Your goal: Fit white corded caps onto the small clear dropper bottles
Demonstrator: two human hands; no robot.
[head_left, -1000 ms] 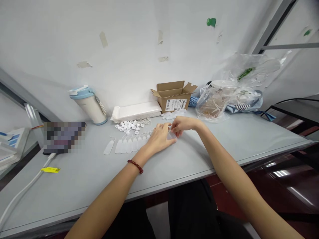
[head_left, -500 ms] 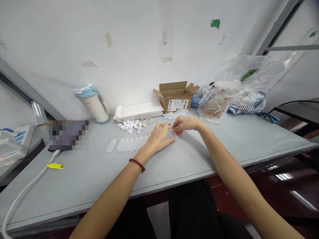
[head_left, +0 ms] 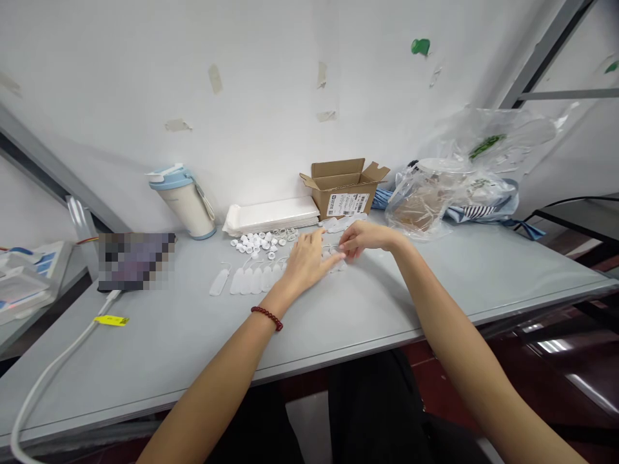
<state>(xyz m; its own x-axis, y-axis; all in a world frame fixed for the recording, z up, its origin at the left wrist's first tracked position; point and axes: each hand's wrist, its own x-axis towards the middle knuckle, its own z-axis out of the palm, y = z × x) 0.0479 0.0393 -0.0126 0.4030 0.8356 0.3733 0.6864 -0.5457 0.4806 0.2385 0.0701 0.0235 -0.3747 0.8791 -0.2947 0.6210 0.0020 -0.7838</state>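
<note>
A row of small flat translucent bottle-like pieces, each with a thin whitish tip or string at its top, lies on the grey table. One such piece lies apart at the row's left end. Over the row's right end is my left hand, fingers stretched and thumb spread, hiding some of the pieces. Close by on the right, my right hand has its fingertips pinched together at the tops of the pieces; what is between them is hidden. Small white caps lie in a loose pile behind the row.
Behind stand an open cardboard box, a white wrapped stack and a blue-lidded tumbler. More translucent pieces lie before the box. A clear plastic bag sits right; a blurred-out device with a white cable sits left.
My left thumb has shifted slightly up and right, and my right hand slightly right. Between the hands, the translucent piece seen before now shows less distinctly. The whole view has shifted a little.
</note>
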